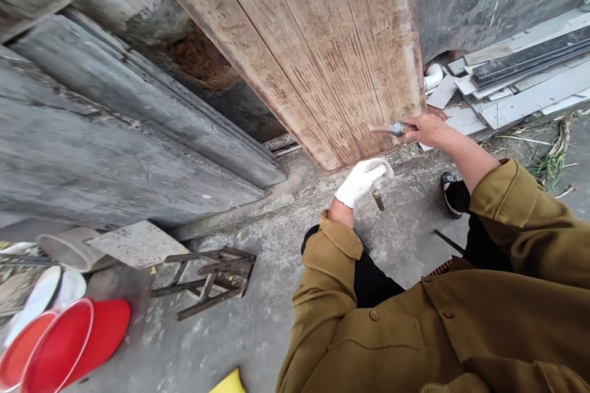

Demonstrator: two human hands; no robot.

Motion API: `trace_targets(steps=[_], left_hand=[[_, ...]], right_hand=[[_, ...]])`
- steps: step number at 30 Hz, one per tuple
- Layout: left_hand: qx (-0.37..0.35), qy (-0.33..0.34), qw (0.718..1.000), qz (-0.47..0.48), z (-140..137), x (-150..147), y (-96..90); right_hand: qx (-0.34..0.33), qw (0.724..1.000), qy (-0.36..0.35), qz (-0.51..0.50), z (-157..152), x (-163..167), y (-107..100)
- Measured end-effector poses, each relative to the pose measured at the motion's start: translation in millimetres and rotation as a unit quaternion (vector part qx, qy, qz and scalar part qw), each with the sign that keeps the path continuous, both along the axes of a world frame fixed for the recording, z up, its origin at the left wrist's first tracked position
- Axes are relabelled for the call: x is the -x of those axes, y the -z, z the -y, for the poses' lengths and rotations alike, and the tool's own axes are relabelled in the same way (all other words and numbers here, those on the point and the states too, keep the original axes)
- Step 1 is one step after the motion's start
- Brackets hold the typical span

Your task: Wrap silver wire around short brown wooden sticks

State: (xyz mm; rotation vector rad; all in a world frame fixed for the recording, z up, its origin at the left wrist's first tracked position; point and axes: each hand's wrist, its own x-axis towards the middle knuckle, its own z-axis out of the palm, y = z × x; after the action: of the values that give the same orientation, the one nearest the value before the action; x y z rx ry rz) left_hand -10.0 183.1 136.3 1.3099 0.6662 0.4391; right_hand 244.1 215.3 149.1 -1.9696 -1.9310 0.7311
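A weathered wooden panel [318, 61] with long board seams leans against the wall, its lower end on the concrete ledge. My right hand [431, 131], bare, is closed round a short tool handle wound with silvery wire [396, 129]; its pale end points left, over the lower part of the panel. My left hand [362, 181], in a white glove, is curled near the panel's bottom edge. From under its fingers sticks out a short brown handle [378, 200]; the tool's other end is hidden by the glove.
Grey boards [115, 135] lean at the left. Beneath them are a small wooden stool [212, 279], a grey bucket [69, 249] and red buckets [108, 328]. White and dark strips [530, 83] lie stacked at the right, beside a white pipe [433, 77]. Something yellow [229, 382] lies below.
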Motion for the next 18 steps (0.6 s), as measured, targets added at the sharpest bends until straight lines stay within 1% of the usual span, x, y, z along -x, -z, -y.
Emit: trace_targets(steps=[1, 2, 4, 5, 7, 8, 9, 10, 11, 14, 16, 18], left_hand=[[-0.011, -0.011, 1.0, 0.003, -1, 0, -1.2], [-0.023, -0.023, 0.999, 0.003, -3, 0, -1.8], [-0.04, -0.048, 0.998, 0.004, -6, 0, -1.8], [-0.046, -0.058, 0.997, 0.004, -8, 0, -1.4], [-0.054, -0.071, 0.996, 0.003, -10, -1, 0.1], [-0.054, -0.079, 0.995, 0.001, -10, -2, 1.1], [-0.05, -0.089, 0.995, -0.003, -11, -3, 2.3], [-0.04, -0.102, 0.994, -0.005, -11, -4, 3.7], [-0.027, -0.115, 0.993, -0.007, -11, -5, 5.3], [0.001, -0.138, 0.99, 0.0, -10, -7, 10.2], [-0.006, -0.135, 0.991, 0.005, -9, -6, 12.1], [-0.02, -0.118, 0.993, -0.001, -7, -6, 12.0]], right_hand=[[0.025, 0.998, -0.039, 0.038, 2, -1, 1], [0.059, 0.994, -0.079, 0.052, 4, -3, 1], [0.151, 0.974, -0.164, 0.031, 9, -6, -1], [0.202, 0.957, -0.21, 0.003, 12, -9, -3], [0.295, 0.908, -0.291, -0.066, 19, -13, -9], [0.324, 0.885, -0.318, -0.104, 22, -15, -13], [0.337, 0.869, -0.332, -0.143, 26, -17, -17], [0.333, 0.863, -0.331, -0.185, 29, -19, -22], [0.313, 0.866, -0.317, -0.229, 32, -20, -27], [0.213, 0.888, -0.234, -0.334, 37, -21, -38], [0.165, 0.892, -0.197, -0.373, 39, -17, -38], [0.138, 0.884, -0.18, -0.41, 39, -8, -34]])
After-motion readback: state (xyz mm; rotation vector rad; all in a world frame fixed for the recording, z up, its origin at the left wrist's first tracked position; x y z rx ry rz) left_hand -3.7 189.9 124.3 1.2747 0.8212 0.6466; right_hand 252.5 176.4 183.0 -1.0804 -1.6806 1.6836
